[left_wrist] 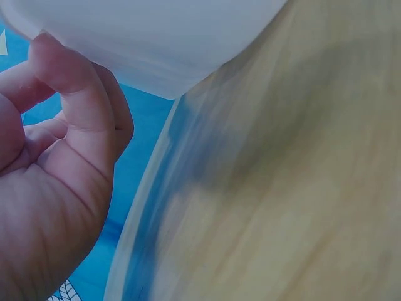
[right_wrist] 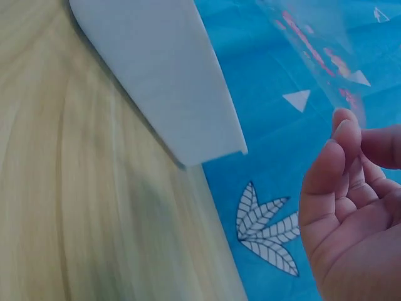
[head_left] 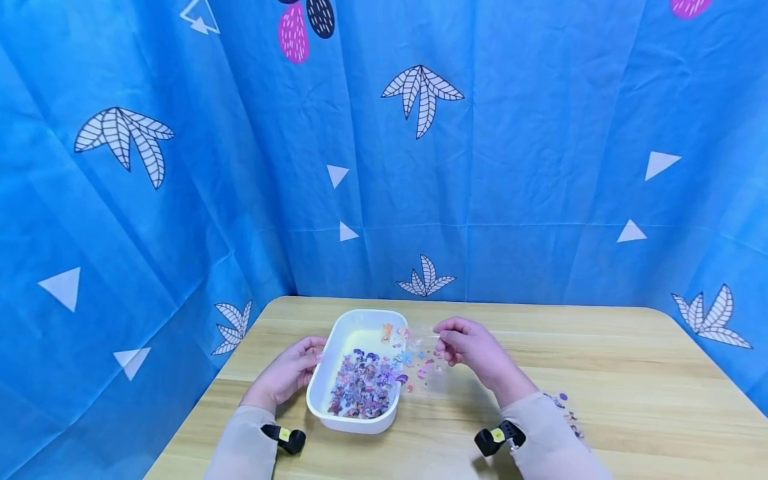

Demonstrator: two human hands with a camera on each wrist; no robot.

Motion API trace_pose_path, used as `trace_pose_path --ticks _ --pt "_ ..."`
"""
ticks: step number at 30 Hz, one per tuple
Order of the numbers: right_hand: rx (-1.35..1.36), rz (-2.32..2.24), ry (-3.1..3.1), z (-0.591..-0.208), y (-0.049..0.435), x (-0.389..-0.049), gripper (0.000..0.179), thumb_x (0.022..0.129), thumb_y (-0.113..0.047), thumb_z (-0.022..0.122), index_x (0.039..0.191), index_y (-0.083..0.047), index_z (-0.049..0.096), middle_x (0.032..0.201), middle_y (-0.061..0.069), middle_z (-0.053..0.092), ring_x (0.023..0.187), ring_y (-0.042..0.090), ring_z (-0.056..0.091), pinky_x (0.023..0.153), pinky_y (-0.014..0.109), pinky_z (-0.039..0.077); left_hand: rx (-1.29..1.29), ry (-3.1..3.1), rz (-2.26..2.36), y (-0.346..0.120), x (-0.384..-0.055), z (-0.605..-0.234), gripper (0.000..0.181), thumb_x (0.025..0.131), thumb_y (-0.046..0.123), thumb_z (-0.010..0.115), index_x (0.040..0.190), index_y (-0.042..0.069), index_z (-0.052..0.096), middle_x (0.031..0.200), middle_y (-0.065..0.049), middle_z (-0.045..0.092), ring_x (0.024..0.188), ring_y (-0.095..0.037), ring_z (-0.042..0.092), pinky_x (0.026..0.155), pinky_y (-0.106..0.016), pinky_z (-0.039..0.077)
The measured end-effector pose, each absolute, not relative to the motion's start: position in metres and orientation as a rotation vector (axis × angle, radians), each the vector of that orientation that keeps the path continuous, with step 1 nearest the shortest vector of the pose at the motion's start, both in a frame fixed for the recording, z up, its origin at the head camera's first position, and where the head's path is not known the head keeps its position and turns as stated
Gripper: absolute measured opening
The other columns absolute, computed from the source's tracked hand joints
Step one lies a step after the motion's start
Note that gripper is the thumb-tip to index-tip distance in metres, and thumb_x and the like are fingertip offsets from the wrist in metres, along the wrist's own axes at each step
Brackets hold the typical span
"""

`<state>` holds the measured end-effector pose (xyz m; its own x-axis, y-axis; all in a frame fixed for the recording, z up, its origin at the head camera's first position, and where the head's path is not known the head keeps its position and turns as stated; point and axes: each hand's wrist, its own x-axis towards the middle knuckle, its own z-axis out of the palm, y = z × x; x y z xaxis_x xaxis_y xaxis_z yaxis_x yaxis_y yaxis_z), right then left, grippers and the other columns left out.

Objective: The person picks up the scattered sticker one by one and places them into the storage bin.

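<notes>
My left hand (head_left: 289, 371) grips the left rim of a white plastic basin (head_left: 354, 425). In the left wrist view the fingers (left_wrist: 78, 88) bend up against the basin's wall. A heap of small colourful stickers (head_left: 362, 388) covers much of the basin's bottom. To the right, my right hand (head_left: 471, 348) pinches the edge of a clear sticker sheet (head_left: 427, 368) between thumb and fingertips. The sheet hangs tilted, its left part over the basin's right rim, with orange, blue, pink and purple stickers on it. In the right wrist view the sheet (right_wrist: 319, 53) rises from the fingertips.
More small stickers (head_left: 567, 415) lie on the wooden table (head_left: 630, 380), partly hidden by the right forearm. A blue patterned curtain (head_left: 510, 167) hangs behind the table and along its left side. Each wrist wears a black strap with a camera (head_left: 501, 437).
</notes>
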<state>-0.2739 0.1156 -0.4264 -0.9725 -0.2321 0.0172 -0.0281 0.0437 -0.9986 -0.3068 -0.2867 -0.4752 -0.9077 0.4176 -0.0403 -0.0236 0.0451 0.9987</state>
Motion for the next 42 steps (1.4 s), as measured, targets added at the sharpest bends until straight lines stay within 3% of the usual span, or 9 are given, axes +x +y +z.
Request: trace_pose_path --ticks 20,30,38,42 --pt "-0.309 -2.078 2.043 -0.431 0.077 -0.280 0.028 0.102 -0.007 0.051 0.124 0.010 0.055 0.096 0.015 0.067 0.077 0.020 0.065 0.073 0.034 0.058 0.399 2.004 1.931 -0.286 -0.307 -0.477 0.047 0.104 0.014 0.055 0.142 -0.009 0.038 0.112 -0.016 0.063 0.090 -0.019 0.066 0.075 -0.030 0.057" --pt "-0.342 -2.121 2.001 -0.440 0.063 -0.281 0.018 0.102 -0.005 0.052 0.116 0.005 0.058 0.096 0.015 0.067 0.077 0.020 0.066 0.074 0.035 0.059 0.395 2.016 1.919 -0.283 -0.307 -0.477 0.046 0.104 0.014 0.055 0.142 -0.008 0.039 0.110 -0.015 0.062 0.091 -0.020 0.065 0.076 -0.031 0.058" --pt "-0.360 -2.107 2.017 -0.444 0.053 -0.282 0.023 0.102 -0.007 0.053 0.118 0.011 0.055 0.095 0.018 0.062 0.076 0.021 0.066 0.073 0.037 0.060 0.394 2.020 1.920 -0.283 -0.307 -0.476 0.045 0.105 0.013 0.054 0.142 -0.008 0.039 0.107 -0.013 0.062 0.089 -0.019 0.066 0.076 -0.031 0.058" --pt "-0.367 -2.080 2.043 -0.446 0.050 -0.282 0.019 0.102 -0.008 0.054 0.114 0.007 0.058 0.094 0.017 0.062 0.075 0.022 0.066 0.073 0.037 0.060 0.378 2.028 1.922 -0.284 -0.306 -0.474 0.044 0.105 0.013 0.054 0.142 -0.008 0.040 0.105 -0.013 0.061 0.088 -0.019 0.065 0.075 -0.031 0.058"
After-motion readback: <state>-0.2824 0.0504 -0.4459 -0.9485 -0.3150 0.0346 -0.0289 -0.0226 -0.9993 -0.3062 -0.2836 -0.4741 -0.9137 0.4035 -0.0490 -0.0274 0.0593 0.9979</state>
